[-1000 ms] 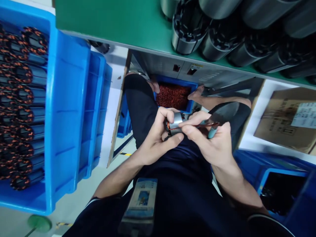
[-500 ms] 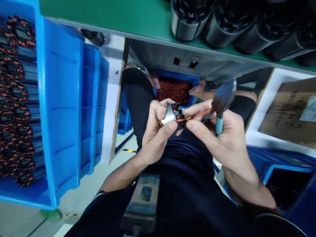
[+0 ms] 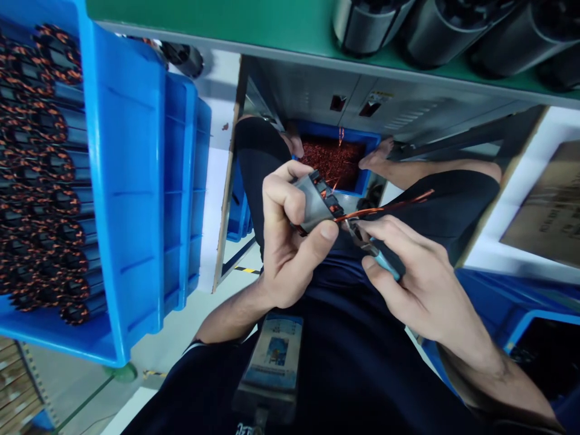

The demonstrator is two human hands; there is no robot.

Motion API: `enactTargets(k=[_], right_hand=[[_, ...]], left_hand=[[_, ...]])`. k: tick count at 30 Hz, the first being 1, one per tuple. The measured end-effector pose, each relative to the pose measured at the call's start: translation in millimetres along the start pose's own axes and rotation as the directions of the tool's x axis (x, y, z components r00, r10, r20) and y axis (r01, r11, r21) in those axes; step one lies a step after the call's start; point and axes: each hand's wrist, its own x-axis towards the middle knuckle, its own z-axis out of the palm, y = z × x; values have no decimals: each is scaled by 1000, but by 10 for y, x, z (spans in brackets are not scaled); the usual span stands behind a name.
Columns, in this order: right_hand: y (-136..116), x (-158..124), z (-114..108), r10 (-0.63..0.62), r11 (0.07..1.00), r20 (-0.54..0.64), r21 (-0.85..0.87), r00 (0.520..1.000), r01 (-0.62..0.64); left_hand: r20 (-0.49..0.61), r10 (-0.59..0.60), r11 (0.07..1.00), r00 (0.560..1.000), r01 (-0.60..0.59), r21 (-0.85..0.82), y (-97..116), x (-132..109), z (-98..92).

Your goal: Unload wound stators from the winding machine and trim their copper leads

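My left hand (image 3: pixel 290 241) is wrapped round a motor stator (image 3: pixel 315 202), a metal cylinder with a black slotted end and copper windings. A bundle of copper wire (image 3: pixel 362 212) sticks out of the stator's end to the right. In my right hand (image 3: pixel 412 272) is a pair of cutting pliers (image 3: pixel 378 257) with light blue handles. The pliers' jaws lie at the base of the wire bundle, close to the stator; whether they are closed on the wire I cannot tell. Loose wire bits hang in the air over a blue bin (image 3: pixel 369 175) of copper scraps (image 3: pixel 333 160) between the feet.
At left stands a large blue crate (image 3: pixel 129 199) with rows of wound stators (image 3: pixel 58 166). Several dark cylinders (image 3: pixel 371 27) stand on the green bench (image 3: pixel 217 27) above. At right are a cardboard box (image 3: pixel 544 211) and another blue bin (image 3: pixel 516 332). A badge (image 3: pixel 274 356) hangs at my chest.
The pliers have swung down from beside the raised wire to the wire's base at the stator. My left hand has tilted the stator. Wire bits now show in the air above the scrap bin.
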Motion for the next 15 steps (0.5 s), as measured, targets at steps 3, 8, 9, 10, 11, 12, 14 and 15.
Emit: enactTargets(k=[3, 8, 9, 10, 11, 12, 14, 15], right_hand=[[5, 21, -4, -16, 1000, 8, 18, 1000, 15], [13, 18, 9, -42, 999, -29, 30, 999, 43], [15, 17, 15, -43, 999, -32, 27, 999, 44], [18, 17, 19, -40, 999, -33, 23, 999, 40], [20, 16, 23, -40, 999, -37, 23, 999, 41], [22, 16, 26, -45, 999, -40, 26, 998, 46], [25, 16, 29, -63, 997, -53, 44, 997, 65], [26, 16, 31, -71, 996, -57, 52, 996, 74]], left_hand=[[-66, 82, 996, 994, -83, -18, 35, -10, 12], [-63, 107, 993, 992, -104, 57, 77, -34, 0], [-70, 109, 993, 992, -107, 42, 72, -34, -2], [-74, 105, 994, 992, -104, 23, 61, -31, -2], [-75, 116, 993, 990, -116, 6, 46, -26, -3], [-76, 139, 990, 987, -140, -9, 30, -18, -4], [-69, 178, 983, 982, -181, -30, 4, 0, -8], [-65, 198, 979, 978, -201, -38, -3, 9, -10]])
